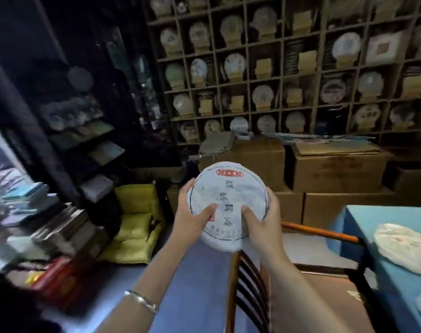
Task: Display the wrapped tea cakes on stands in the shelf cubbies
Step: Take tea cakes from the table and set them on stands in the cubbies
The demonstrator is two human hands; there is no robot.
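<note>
Left hand point(192, 212) is gripping the left rim of the wrapped tea cake point(228, 203), thumb lying on its printed face. Right hand point(257, 217) is gripping the right rim likewise. The cake is being held face-up in mid-air above a chair back point(250, 289), well short of the shelf cubbies point(276, 75). Several bare stands point(306, 61) are showing there. Judgement: keep both hands on the rim, avoid creasing the wrapper, seat the cake upright with label forward. Another wrapped cake point(406, 246) is lying on the blue counter point(363, 231).
</note>
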